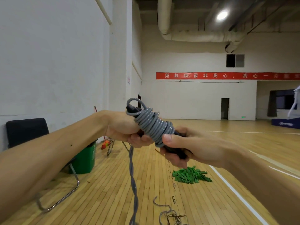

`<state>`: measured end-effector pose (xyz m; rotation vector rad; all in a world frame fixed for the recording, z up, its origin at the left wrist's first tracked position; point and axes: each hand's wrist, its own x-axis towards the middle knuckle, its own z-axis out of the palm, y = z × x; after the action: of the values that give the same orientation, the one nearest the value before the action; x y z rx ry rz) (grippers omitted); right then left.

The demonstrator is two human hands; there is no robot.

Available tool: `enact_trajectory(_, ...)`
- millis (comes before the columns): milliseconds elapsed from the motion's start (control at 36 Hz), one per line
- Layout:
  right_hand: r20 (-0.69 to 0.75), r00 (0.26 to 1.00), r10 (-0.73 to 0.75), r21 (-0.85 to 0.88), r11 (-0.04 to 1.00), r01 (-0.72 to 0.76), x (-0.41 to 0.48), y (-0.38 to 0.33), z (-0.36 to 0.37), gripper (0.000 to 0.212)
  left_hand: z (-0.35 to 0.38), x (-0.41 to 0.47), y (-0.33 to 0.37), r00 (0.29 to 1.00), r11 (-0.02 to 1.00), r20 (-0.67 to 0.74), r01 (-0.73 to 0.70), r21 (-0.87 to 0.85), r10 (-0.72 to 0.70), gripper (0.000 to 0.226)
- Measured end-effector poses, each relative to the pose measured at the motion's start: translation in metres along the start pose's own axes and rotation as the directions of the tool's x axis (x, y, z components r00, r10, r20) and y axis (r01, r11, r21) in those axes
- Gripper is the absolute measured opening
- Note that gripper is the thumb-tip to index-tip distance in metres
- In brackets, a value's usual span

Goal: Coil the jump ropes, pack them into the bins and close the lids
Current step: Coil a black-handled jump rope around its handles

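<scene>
A pale wooden plank sports floor [103, 197] with white court lines fills the lower half of the view, and a plain white wall [48, 54] rises from 9 to 11 o'clock. On the far wall at 2 o'clock hangs a long red cloth banner [227, 75] with pale characters reading 霓虹喧嚣非我心,我心一片; the last characters blur out. At 9 o'clock a black padded chair with a bent chrome tube frame [26, 132] stands against the wall. Beside it, at 8 o'clock, is a green plastic bin [84, 159]; it bears white markings on its side, too small to read. A heap of green strips [191, 175] lies on the floor at 5 o'clock.

Both bare forearms reach in from the lower corners and meet at the centre. The left hand [126, 129] has its fingers curled round the upper end of a grey speckled jump rope [152, 125] wound in tight turns. The right hand [186, 146] grips the lower end, fingers wrapped under the black handles [175, 151] and thumb pressed flat on the last turns. The bundle tilts from 11 down to 5 o'clock, held in the air. A twisted double tail of the rope drops from the left hand to 6 o'clock. A thin frayed brownish cord [168, 215] lies tangled on the floor at 5 o'clock.
</scene>
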<state>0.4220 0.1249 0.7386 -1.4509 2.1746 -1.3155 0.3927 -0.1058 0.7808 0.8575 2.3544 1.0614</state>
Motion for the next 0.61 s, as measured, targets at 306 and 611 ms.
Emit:
enact_trajectory(306,-0.288,0.957,-0.010,0.041,0.999,0.023,0.008,0.017,-0.014,0.045,0.027,0.012,0.001,0.981,0.967,-0.183,-0.109,-0.231,0.066,0.033)
enact_trajectory(611,-0.512,0.858,0.047,0.025,0.999,-0.040,0.007,0.033,-0.029,0.045,0.034,0.016,-0.011,0.945,0.961,-0.326,-0.061,-0.268,-0.031,0.028)
